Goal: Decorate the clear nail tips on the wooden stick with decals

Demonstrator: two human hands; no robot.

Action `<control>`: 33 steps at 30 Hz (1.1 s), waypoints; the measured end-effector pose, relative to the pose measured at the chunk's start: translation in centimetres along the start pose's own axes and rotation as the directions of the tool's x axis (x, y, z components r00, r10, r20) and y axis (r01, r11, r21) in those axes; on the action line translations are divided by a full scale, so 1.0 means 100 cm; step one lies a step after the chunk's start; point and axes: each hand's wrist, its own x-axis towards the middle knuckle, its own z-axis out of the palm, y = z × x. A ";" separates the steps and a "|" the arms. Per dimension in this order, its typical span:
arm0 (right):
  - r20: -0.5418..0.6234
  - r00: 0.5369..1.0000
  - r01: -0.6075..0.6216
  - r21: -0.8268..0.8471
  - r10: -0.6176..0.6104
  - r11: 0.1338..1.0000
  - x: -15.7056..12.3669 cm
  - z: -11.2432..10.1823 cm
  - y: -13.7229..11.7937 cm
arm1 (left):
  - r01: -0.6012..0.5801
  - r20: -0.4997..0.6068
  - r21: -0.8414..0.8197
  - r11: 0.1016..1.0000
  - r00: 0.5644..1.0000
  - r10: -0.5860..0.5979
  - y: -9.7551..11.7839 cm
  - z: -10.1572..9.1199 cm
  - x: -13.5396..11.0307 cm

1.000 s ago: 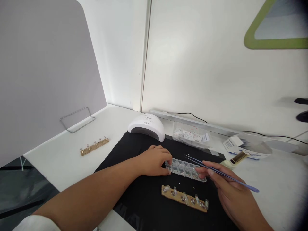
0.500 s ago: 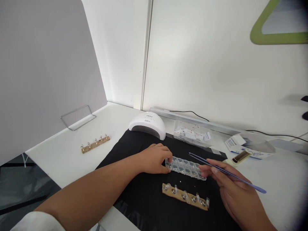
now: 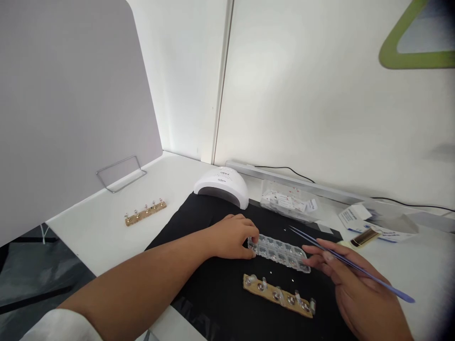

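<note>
"What is nearest?"
"A tan strip [image 3: 269,292] on a black mat [image 3: 227,296], bearing a row of small round stands with clear pieces. Just beyond lie two white specks [image 3: 270,272]."

"And the hands?"
"The right hand [image 3: 355,277] grips blue tweezers [image 3: 350,263]. Its fingertips are at the right end of a clear case [image 3: 279,251]; I can't tell whether they touch. The left hand [image 3: 231,237] pinches the case's left end between thumb and fingers."

"Where is the case?"
"On the mat, beyond the strip, between the hands; it has two rows of compartments."

"Farther back?"
"A gold-capped bottle [image 3: 365,237] at right, then an open box [image 3: 355,215]. A white domed lamp [image 3: 222,182] stands at the mat's far edge."
</note>
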 end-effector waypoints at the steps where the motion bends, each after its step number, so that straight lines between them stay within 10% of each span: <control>1: -0.005 0.999 -0.033 -0.027 0.032 0.999 -0.001 0.000 -0.003 | -0.001 -0.001 0.001 1.000 1.000 0.001 0.000 0.000 0.000; 16: 0.136 0.989 0.116 -0.415 -0.064 0.903 0.005 -0.007 -0.007 | 0.002 0.005 0.008 1.000 1.000 -0.002 0.000 -0.002 0.000; 24: 0.444 0.876 0.412 -0.486 -0.188 0.770 0.010 -0.011 -0.007 | 0.003 0.006 0.015 1.000 1.000 -0.003 0.000 -0.001 -0.001; 33: 0.527 0.813 0.532 -0.501 -0.247 0.683 0.010 -0.012 -0.004 | 0.005 0.002 0.012 1.000 1.000 -0.005 0.001 -0.002 -0.001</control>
